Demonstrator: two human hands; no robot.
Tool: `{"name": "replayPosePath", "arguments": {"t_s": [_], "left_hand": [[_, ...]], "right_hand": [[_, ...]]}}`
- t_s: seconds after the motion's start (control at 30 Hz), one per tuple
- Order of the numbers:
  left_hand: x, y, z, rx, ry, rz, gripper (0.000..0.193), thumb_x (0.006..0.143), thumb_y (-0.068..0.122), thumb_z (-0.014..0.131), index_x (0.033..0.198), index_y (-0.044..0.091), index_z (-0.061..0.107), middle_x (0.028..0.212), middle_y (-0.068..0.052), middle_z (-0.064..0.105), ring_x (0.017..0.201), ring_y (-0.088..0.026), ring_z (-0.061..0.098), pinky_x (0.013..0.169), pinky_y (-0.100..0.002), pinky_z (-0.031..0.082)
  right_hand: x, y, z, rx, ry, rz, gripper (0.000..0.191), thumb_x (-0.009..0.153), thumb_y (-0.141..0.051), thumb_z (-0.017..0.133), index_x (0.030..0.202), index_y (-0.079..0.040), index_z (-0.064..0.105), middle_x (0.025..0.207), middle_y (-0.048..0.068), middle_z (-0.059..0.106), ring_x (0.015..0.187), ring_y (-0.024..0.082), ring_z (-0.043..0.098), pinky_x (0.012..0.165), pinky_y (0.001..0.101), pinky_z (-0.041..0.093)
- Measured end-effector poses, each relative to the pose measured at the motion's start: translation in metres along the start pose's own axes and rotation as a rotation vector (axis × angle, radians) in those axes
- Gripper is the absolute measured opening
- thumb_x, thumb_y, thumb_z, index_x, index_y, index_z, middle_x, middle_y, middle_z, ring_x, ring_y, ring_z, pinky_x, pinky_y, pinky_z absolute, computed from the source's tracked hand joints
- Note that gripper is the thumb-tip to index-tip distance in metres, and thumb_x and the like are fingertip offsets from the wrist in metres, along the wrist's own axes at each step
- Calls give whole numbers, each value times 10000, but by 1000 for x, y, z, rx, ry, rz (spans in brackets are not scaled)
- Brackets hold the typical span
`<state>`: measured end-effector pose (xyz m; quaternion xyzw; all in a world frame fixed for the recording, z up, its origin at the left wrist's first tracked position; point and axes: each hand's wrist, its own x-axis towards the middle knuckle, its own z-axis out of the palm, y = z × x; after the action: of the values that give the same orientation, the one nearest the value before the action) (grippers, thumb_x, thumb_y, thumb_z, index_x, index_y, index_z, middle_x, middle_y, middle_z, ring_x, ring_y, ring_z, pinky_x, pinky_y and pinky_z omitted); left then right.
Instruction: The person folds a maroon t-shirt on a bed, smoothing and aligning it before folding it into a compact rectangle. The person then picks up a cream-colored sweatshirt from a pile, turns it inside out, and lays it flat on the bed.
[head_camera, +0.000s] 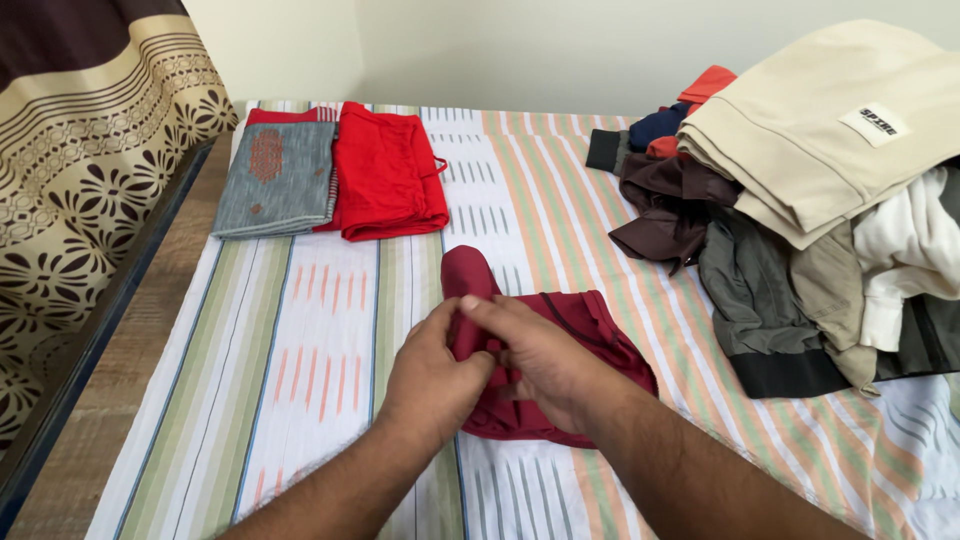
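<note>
A dark red garment (590, 325) lies partly folded on the striped bedsheet (300, 360) in the middle of the bed. My left hand (432, 378) grips its left edge, fingers closed on the cloth. My right hand (545, 360) lies over the same fold, fingers pinching the fabric next to the left hand. A narrow part of the garment sticks up toward the far side. Behind it lie a folded bright red garment (390, 175) and a folded grey garment (278, 180) with an orange pattern, side by side.
A heap of unfolded clothes (800, 200) covers the right side of the bed, with a beige garment on top and brown, grey and white ones beneath. A patterned brown and beige curtain (90, 150) hangs at the left, beside the bed's wooden edge.
</note>
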<state>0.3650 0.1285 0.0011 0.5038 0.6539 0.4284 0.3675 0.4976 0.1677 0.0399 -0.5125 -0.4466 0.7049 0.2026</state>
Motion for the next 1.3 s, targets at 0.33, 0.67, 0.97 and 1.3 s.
{"name": "replayPosePath", "arguments": {"t_s": [0.33, 0.67, 0.97, 1.3], "left_hand": [[-9, -19, 11, -628, -30, -189, 468, 945, 157, 493, 1409, 105, 458, 1056, -99, 638, 934, -174, 571, 868, -315, 495], [-7, -6, 25, -362, 46, -404, 618, 923, 261, 623, 1483, 162, 380, 1299, -73, 596, 1138, -208, 620, 970, -355, 508], [-25, 13, 45, -369, -147, -392, 846, 878, 286, 665, 1614, 229, 252, 1452, -87, 588, 1274, -219, 629, 1061, -349, 513], [-12, 9, 70, -89, -105, -211, 653, 964, 299, 571, 1585, 213, 388, 1513, -51, 469, 1376, -206, 505, 1146, -323, 407]], "right_hand": [[1, 4, 10, 96, 133, -113, 580, 818, -154, 666, 1354, 14, 524, 1183, 184, 682, 1067, 235, 676, 905, 373, 569], [1, 9, -21, 236, 222, -66, 691, 862, 12, 545, 1502, -90, 306, 1354, 124, 594, 1205, 231, 647, 1035, 375, 535], [-12, 12, -41, 268, 209, -33, 466, 894, -126, 568, 1349, -27, 591, 1227, 155, 712, 1077, 257, 709, 888, 402, 618], [-6, 21, -77, 186, 330, -113, 527, 913, -92, 639, 1411, -18, 484, 1253, 178, 692, 1074, 273, 723, 877, 395, 636]]}}
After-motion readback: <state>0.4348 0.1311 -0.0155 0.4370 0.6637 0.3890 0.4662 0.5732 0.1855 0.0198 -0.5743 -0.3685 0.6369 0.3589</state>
